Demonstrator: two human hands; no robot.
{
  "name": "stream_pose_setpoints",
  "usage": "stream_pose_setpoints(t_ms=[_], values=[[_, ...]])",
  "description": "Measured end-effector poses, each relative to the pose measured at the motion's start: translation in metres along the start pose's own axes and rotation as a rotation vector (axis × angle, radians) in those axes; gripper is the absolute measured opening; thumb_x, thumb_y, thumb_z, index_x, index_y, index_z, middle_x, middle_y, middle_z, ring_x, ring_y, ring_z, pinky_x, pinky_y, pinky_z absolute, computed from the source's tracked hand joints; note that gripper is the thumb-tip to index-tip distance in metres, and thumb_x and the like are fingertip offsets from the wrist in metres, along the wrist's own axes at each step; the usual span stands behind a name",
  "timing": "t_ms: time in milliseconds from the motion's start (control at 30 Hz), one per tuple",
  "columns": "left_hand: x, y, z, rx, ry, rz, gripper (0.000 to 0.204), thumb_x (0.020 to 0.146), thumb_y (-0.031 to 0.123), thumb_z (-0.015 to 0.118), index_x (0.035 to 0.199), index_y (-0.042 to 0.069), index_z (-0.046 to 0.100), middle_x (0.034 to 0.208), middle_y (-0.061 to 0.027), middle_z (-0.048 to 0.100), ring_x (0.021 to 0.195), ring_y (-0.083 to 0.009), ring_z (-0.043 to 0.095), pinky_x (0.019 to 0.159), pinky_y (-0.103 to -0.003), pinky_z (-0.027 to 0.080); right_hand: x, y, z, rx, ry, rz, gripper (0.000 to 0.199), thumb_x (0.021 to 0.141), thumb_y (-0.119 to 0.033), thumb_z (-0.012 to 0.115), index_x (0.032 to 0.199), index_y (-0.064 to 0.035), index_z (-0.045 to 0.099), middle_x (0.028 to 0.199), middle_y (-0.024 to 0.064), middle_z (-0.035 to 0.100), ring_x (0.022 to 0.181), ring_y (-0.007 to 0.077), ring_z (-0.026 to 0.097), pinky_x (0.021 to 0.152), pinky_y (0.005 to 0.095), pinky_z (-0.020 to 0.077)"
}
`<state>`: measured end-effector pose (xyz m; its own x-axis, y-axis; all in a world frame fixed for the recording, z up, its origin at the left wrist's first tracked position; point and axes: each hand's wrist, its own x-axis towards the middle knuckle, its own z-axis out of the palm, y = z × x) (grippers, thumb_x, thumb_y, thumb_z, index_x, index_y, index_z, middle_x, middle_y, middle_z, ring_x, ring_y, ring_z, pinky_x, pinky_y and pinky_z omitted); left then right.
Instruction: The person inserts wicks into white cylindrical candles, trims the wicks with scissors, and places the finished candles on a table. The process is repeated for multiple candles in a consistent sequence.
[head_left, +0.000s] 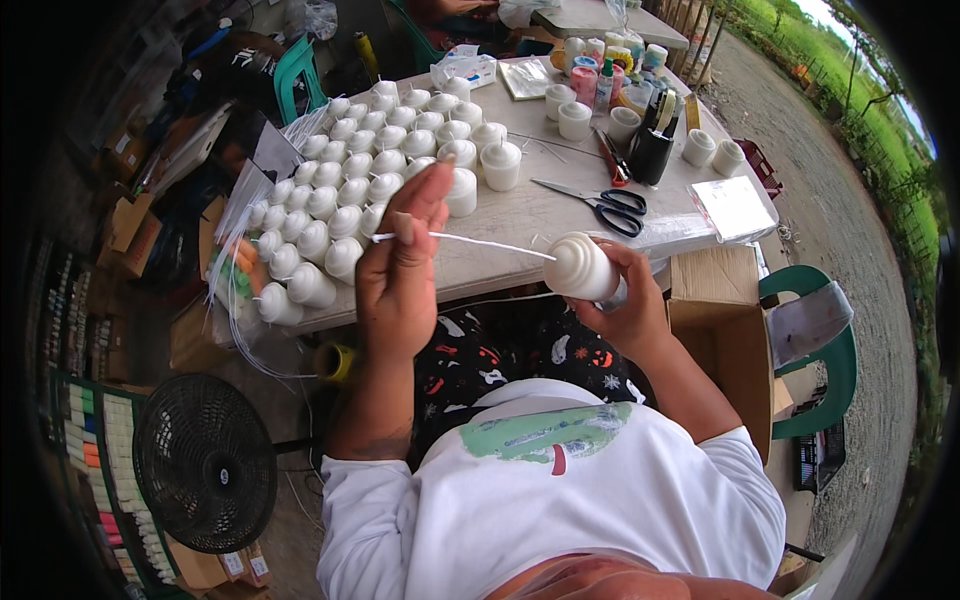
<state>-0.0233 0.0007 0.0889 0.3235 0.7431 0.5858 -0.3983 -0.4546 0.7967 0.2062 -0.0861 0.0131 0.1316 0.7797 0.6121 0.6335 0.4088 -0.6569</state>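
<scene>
A white candle (580, 268) with a rounded, ridged top lies tilted in my right hand (632, 305), whose fingers wrap round its side and base. From its top a long white wick (485, 243) runs to the left, pulled nearly straight. My left hand (400, 275) is raised in front of the table and grips the wick between its fingers, with the wick's end sticking out past them. Just beyond that hand, many similar white candles (354, 192) stand in close rows on the table. Scissors with dark blue handles (612, 212) lie beyond the held candle.
Pliers with red handles (612, 160), a black upright device (654, 138), jars and bottles (604, 85) stand on the table (480, 205). Clear plastic packets (733, 208) lie at its right edge. An open cardboard box (715, 300) is at my right, a black fan (205, 462) at my left.
</scene>
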Motion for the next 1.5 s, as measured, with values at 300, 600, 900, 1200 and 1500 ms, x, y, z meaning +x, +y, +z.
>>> stream_pose_setpoints(t_ms=[300, 600, 900, 1200, 1500], values=[[0.167, 0.09, -0.182, 0.684, 0.216, -0.353, 0.039, 0.1, 0.039, 0.047, 0.126, 0.013, 0.059, 0.069, 0.0077, 0.047, 0.062, -0.0015, 0.043, 0.06, -0.018, 0.037, -0.03, 0.017, -0.061, 0.146, -0.348, 0.448, 0.058, 0.07, -0.013, 0.084, 0.112, -0.0021, 0.047, 0.107, 0.0108, 0.062, 0.101, 0.0179, 0.061, 0.089, 0.0321, 0.0493], [0.231, -0.05, -0.036, 0.305, -0.245, -0.177, 0.057, 0.099, 0.042, 0.046, 0.144, 0.01, 0.034, 0.127, -0.0117, 0.059, 0.108, -0.0186, 0.058, 0.087, -0.03, 0.047, -0.065, 0.038, -0.021, 0.973, -0.28, 0.889, 0.042, 0.083, -0.021, 0.073, 0.106, 0.0006, 0.045, 0.104, 0.0159, 0.06, 0.091, 0.025, 0.066, 0.073, 0.0386, 0.0583], [0.086, -0.101, 0.058, 0.662, -0.292, -0.178, 0.103, 0.079, 0.029, 0.076, 0.145, 0.003, 0.002, 0.142, -0.0331, 0.025, 0.128, -0.0421, 0.038, 0.104, -0.047, 0.036, -0.02, 0.045, -0.024, 0.99, -0.112, 1.032, 0.048, 0.088, -0.033, 0.067, 0.113, 0.0026, 0.047, 0.106, 0.0158, 0.06, 0.091, 0.0243, 0.066, 0.076, 0.0334, 0.057], [-0.03, -0.149, 0.027, 0.261, -0.097, -0.535, 0.065, 0.088, 0.022, 0.068, 0.138, 0.0, 0.033, 0.122, -0.0197, 0.045, 0.093, -0.0232, 0.062, 0.08, -0.031, 0.053, 0.028, 0.051, 0.03, 1.136, -0.205, 1.076, 0.06, 0.093, -0.046, 0.056, 0.121, 0.0067, 0.046, 0.104, 0.0173, 0.06, 0.086, 0.0234, 0.067, 0.079, 0.0354, 0.0569], [0.001, -0.185, 0.019, 0.663, -0.046, -0.143, 0.051, 0.083, 0.007, 0.07, 0.13, 0.017, 0.055, 0.13, -0.0166, 0.042, 0.106, -0.0257, 0.057, 0.084, -0.034, 0.053, 0.026, 0.062, 0.021, 0.928, -0.479, 0.892, 0.043, 0.101, -0.033, 0.044, 0.135, -0.0065, 0.038, 0.114, 0.0158, 0.059, 0.097, 0.0259, 0.065, 0.077, 0.0373, 0.0559]])
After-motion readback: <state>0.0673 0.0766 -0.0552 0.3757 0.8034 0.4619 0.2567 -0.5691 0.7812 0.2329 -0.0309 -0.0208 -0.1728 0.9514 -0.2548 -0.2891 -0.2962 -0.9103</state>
